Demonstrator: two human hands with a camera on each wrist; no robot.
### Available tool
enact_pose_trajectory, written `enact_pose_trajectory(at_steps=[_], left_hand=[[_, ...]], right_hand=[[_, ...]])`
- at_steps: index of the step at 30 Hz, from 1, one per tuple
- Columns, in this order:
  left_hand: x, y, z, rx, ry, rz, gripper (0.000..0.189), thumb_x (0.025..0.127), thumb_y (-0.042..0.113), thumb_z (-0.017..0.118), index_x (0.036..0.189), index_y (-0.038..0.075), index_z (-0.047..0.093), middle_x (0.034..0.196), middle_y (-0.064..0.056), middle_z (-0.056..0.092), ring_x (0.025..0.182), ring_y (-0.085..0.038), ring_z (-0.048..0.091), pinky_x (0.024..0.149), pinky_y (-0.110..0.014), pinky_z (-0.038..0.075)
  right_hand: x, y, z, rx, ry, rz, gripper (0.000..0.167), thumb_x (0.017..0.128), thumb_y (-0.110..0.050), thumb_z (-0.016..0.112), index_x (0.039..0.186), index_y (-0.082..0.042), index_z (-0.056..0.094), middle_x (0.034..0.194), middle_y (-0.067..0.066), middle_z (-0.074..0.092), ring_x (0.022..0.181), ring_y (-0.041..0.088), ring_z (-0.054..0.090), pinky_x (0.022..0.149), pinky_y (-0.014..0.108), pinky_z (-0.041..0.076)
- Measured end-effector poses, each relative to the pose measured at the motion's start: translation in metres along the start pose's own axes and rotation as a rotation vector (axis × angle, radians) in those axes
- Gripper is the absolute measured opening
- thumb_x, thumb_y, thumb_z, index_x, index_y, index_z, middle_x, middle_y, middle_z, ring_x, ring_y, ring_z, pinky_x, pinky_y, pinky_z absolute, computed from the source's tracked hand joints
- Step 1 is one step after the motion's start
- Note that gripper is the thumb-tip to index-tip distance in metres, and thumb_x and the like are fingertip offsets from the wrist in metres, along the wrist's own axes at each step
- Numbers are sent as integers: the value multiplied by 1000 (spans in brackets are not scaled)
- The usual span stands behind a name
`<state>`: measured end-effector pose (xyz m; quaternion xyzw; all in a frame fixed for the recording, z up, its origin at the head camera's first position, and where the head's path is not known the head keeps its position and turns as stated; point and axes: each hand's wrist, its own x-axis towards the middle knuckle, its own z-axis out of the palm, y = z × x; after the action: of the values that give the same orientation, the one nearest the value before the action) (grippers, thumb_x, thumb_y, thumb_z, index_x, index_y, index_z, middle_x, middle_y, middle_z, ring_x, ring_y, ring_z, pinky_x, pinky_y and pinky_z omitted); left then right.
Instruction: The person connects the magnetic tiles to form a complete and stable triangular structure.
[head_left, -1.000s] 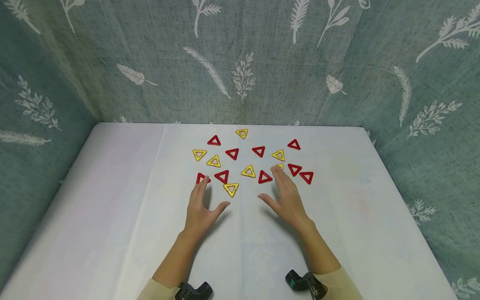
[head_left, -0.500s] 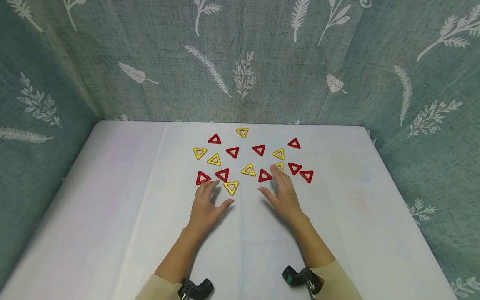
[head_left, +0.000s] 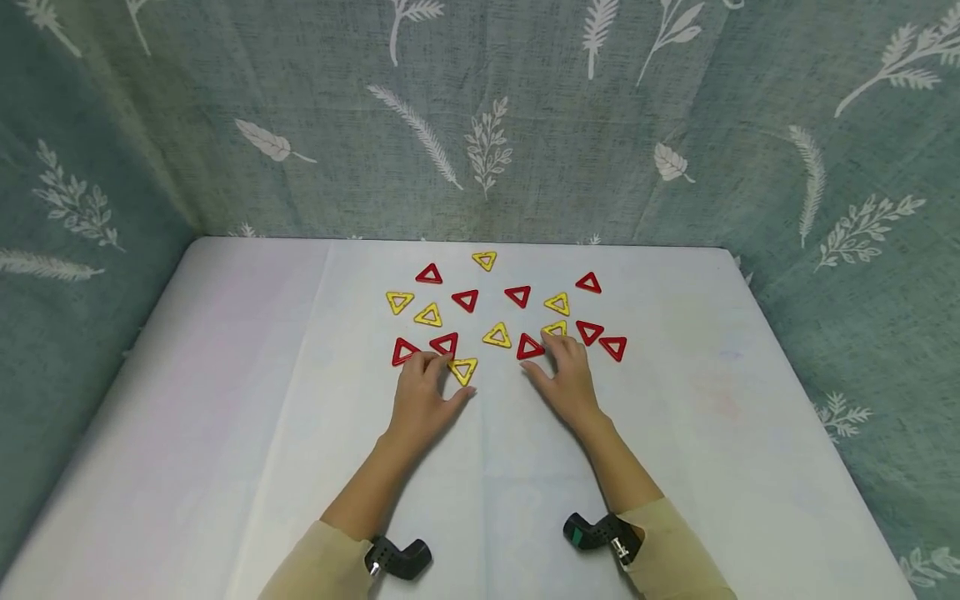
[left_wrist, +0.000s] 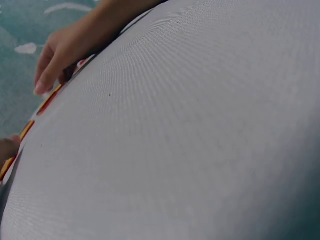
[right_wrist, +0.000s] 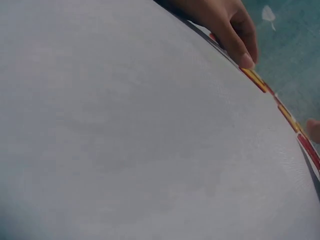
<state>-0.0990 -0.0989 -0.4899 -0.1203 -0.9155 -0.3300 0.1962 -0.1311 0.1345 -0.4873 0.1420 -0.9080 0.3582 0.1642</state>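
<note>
Red and yellow triangle pieces with hollow middles lie scattered on a white table. My left hand (head_left: 422, 402) is low over the near left group, its thumb and forefinger spread on either side of a yellow triangle (head_left: 465, 362). Its fingers partly cover the edges of two red triangles. To the right, my right hand (head_left: 567, 379) has its thumb and forefinger apart at the edges of a red triangle (head_left: 529, 347). Its fingertips overlap another yellow triangle (head_left: 556, 328). In the right wrist view, the left hand (right_wrist: 225, 25) reaches down beside the row of pieces, seen edge-on.
More triangles spread towards the back, among them a yellow triangle (head_left: 484, 261) near the far edge. Two red triangles lie right of the right hand, the outer red triangle (head_left: 613, 348) close to its neighbour. A green leaf-patterned cloth (head_left: 337, 167) encloses the white table (head_left: 225, 433).
My left hand has drawn back and to the right, off the red triangle it covered, and lowered around the yellow one. The right thumb has moved up to the red triangle. The triangles stay put.
</note>
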Motion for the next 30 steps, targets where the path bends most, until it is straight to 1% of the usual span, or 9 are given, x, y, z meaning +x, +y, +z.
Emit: enact_pose_trajectory(at_steps=[3, 8, 10, 13, 16, 20, 27, 30], left_hand=[[-1, 1, 0, 23, -1, -23, 52, 70, 30, 83, 109, 3, 63, 104, -12, 53, 98, -26, 51, 84, -43, 43], [-1, 3, 1, 116, -28, -84, 54, 71, 39, 80, 109, 4, 62, 106, -11, 53, 101, -25, 49, 87, -43, 42], [-1, 3, 2, 150, -34, -92, 56, 72, 41, 79, 109, 4, 61, 106, -12, 52, 101, -25, 49, 87, -43, 42], [1, 3, 2, 171, -41, -99, 57, 72, 42, 79, 109, 4, 60, 107, -12, 52, 102, -25, 48, 88, -43, 40], [2, 4, 3, 164, -51, -105, 55, 73, 41, 78, 109, 4, 60, 107, -12, 51, 103, -26, 47, 89, -44, 39], [2, 4, 2, 144, -57, -100, 51, 75, 39, 77, 108, 4, 61, 107, -11, 51, 103, -25, 47, 90, -44, 39], [2, 2, 1, 149, -35, -79, 48, 74, 35, 78, 111, 6, 64, 108, -11, 53, 105, -25, 47, 89, -46, 40], [2, 2, 1, 152, -61, -73, 49, 75, 35, 77, 113, 7, 64, 110, -11, 53, 108, -26, 47, 91, -47, 39]], right_hand=[[3, 1, 2, -26, -19, 36, 58, 77, -24, 78, 125, 1, 57, 114, 19, 54, 107, 32, 49, 90, 45, 45], [6, 2, 5, -84, -60, 71, 57, 76, -32, 79, 122, -4, 61, 114, 17, 55, 105, 31, 50, 88, 45, 42], [7, 0, 7, -107, -72, 82, 56, 76, -34, 78, 122, -6, 62, 114, 15, 55, 105, 30, 50, 87, 45, 41], [10, -1, 8, -131, -78, 107, 56, 76, -36, 77, 123, -8, 62, 112, 13, 54, 103, 28, 49, 87, 45, 41], [13, -2, 9, -149, -81, 130, 55, 77, -38, 77, 121, -9, 63, 111, 13, 54, 102, 27, 49, 87, 45, 40], [14, -2, 10, -170, -68, 137, 48, 78, -35, 76, 117, -9, 65, 110, 13, 55, 101, 28, 50, 86, 45, 39], [15, -4, 9, -194, -69, 122, 43, 81, -33, 73, 116, -9, 65, 110, 13, 56, 101, 29, 50, 87, 45, 39], [13, -3, 8, -173, -73, 137, 43, 80, -31, 74, 116, -10, 65, 112, 13, 55, 103, 29, 50, 89, 46, 39]])
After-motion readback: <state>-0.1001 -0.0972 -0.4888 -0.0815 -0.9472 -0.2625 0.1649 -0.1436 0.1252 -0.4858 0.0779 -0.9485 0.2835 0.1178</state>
